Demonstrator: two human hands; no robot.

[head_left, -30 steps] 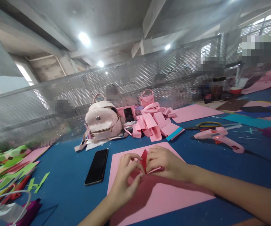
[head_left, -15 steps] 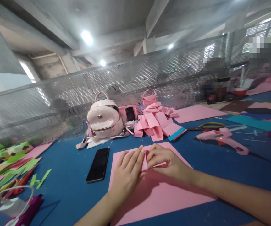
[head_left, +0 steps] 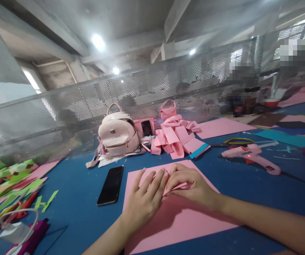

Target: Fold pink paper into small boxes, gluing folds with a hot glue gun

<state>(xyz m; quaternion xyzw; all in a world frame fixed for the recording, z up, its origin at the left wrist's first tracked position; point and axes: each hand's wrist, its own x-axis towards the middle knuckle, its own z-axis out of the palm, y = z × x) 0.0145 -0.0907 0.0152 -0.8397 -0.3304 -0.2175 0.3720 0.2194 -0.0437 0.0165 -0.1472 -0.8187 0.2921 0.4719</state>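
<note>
A small folded piece of pink paper [head_left: 184, 185] is between my hands, mostly covered by them. My right hand [head_left: 185, 180] has its fingers curled and pinched on it, with an edge showing under the knuckles. My left hand [head_left: 144, 196] rests against the left side of the same piece, fingers stretched and spread; its thumb is largely hidden. Beneath both hands lies a large pink sheet [head_left: 173, 226] on the blue table.
A black phone [head_left: 110, 186] lies left of the sheet. Behind stand a pale backpack [head_left: 119, 136] and a heap of pink paper strips [head_left: 172, 138]. On the right is a pink glue gun [head_left: 255, 157] near scissors [head_left: 239, 141]. Green scraps [head_left: 50, 201] and a white charger [head_left: 16, 232] sit left.
The fingers of my left hand have spread apart and shifted slightly right, towards my right hand. My right hand stays pinched on the folded paper, almost in place.
</note>
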